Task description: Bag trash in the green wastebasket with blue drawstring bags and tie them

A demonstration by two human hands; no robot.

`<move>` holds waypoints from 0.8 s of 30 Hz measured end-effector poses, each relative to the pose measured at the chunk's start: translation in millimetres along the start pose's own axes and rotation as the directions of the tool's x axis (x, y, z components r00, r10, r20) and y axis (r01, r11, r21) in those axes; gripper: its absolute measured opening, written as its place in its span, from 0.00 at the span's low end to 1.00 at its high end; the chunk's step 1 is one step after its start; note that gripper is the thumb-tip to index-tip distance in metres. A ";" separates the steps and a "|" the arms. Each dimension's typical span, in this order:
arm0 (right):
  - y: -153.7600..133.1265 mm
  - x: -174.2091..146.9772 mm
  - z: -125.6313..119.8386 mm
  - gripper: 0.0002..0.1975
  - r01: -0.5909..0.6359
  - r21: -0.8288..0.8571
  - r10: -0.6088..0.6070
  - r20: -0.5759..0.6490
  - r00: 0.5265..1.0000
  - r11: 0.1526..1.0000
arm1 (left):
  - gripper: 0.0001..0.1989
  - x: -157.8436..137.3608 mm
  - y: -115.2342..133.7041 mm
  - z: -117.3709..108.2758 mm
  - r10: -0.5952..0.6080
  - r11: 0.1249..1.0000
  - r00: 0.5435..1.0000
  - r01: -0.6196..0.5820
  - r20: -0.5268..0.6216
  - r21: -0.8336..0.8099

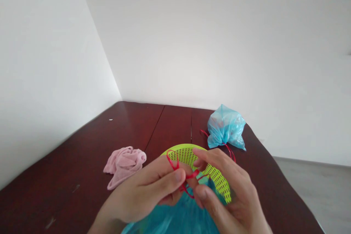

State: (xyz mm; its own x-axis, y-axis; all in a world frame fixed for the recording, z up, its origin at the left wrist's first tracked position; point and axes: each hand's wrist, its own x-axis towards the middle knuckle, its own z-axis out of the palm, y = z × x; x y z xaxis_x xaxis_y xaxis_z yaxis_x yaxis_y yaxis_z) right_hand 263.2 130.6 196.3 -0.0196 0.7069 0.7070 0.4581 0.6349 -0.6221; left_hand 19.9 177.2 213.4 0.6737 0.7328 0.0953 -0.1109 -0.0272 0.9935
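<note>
A red drawstring (172,161) is pinched between the thumb and forefinger of my left hand (153,186), with a small loop standing up above the thumb. Part of the string wraps across the left forefinger. My right hand (233,186) curves around from the other side, its thumb and fingers apart, with the thumb tip close to the left forefinger. Below both hands spreads a blue plastic bag (175,219), which the red string appears to belong to. Behind them, a yellow-green plastic basket (189,150) with a perforated wall is partly hidden by my hands and the bag.
A crumpled pink cloth (124,164) lies on the dark red table (131,124) to the left. At the back right sits another blue plastic bag (226,128), gathered with red strings. White walls (175,44) border the table's left and far sides.
</note>
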 end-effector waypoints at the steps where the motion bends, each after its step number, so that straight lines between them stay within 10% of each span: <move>1: 1.4 0.7 5.4 0.25 0.005 0.003 -0.005 0.013 1.000 1.000 | 0.34 2.0 -1.0 -0.4 -0.039 0.999 0.999 0.038 0.028 0.014; 10: -0.1 27.2 18.9 0.10 0.022 0.108 -0.023 0.008 1.000 0.994 | 0.33 26.3 3.0 -6.4 0.077 0.967 0.987 -0.041 -0.138 0.251; 20: 17.1 20.3 23.0 0.14 0.155 0.069 -0.109 -0.439 0.892 0.986 | 0.21 54.1 -5.2 -26.3 0.026 0.961 0.986 -0.070 -0.164 -0.268; 24: 12.9 20.1 16.7 0.20 0.319 0.013 -0.295 -0.347 0.890 0.948 | 0.21 52.6 -4.3 -28.0 0.058 0.938 0.979 -0.121 -0.198 -0.324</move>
State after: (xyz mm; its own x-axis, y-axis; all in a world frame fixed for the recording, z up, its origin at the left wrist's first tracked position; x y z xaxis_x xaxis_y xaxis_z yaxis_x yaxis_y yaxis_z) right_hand 253.9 158.1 196.9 0.1556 0.3344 0.9295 0.4167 0.8309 -0.3687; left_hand 35.4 234.9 212.4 0.5084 0.8499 0.1381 -0.4224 0.1064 0.9001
